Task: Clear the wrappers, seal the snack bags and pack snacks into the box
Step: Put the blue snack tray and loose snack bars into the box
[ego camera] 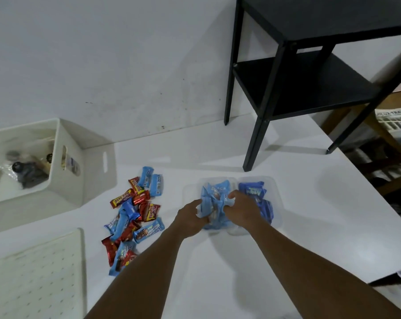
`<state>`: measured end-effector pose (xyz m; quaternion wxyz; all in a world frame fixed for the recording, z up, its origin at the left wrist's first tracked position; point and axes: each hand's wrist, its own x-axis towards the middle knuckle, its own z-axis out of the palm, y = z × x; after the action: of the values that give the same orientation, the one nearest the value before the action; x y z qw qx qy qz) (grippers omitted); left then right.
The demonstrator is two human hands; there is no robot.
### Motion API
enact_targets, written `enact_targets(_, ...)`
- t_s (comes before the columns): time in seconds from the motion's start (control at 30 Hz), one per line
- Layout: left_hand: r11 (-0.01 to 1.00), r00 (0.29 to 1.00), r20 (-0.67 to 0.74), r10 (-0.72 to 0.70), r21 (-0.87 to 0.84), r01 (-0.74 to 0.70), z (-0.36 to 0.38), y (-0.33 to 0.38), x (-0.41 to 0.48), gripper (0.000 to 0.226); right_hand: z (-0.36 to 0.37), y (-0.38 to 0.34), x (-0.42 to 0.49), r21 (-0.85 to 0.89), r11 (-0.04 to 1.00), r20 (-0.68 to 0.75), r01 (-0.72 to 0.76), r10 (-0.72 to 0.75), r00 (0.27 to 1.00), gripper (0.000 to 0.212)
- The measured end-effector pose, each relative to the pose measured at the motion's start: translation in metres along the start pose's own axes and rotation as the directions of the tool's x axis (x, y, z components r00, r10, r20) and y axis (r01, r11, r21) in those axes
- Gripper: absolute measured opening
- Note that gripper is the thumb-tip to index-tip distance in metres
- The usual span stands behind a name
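A clear plastic box [273, 181] with two compartments sits on the white table. Its left compartment holds light blue snack packs [212, 196]; the right one holds dark blue snack packs [266, 206]. My left hand [190, 216] and my right hand [240, 204] both grip the bunch of light blue packs from either side, over the left compartment. A loose pile of red and blue wrapped snacks [132, 217] lies on the table to the left of my left forearm.
A white bin [84, 155] with clear wrappers and dark items inside stands at the far left. A white perforated lid [33, 272] lies at the near left. A black side table [310, 72] stands on the table's far right, near the edge.
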<state>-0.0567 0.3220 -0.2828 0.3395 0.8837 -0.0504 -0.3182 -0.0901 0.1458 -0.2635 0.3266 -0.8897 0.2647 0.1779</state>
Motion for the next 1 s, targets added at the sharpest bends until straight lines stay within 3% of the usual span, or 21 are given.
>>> enact_targets(0.3,0.999,0.996,-0.081,-0.029,-0.018,0.027,-0.01,-0.013,-0.003,0.063,0.013,-0.01,0.006,0.147,0.989,0.006,0.028,-0.029,1.0,0.042)
enact_targets(0.57,0.991,0.973,-0.184,0.137,0.033,-0.133,-0.038,0.019,-0.004,0.058,-0.019,-0.01,0.006,0.184,0.972,-0.089,0.147,-0.132,0.987,0.036)
enact_targets(0.73,0.969,0.954,-0.171,0.245,0.003,-0.248,-0.023,0.067,0.003,0.061,-0.066,0.017,0.007,0.206,0.966,-0.197,0.154,-0.113,0.974,0.038)
enact_targets(1.0,0.956,0.954,-0.07,0.292,0.006,-0.292,0.05,0.094,0.011,0.06,-0.095,0.09,0.004,0.215,0.976,-0.162,0.033,0.002,0.987,0.039)
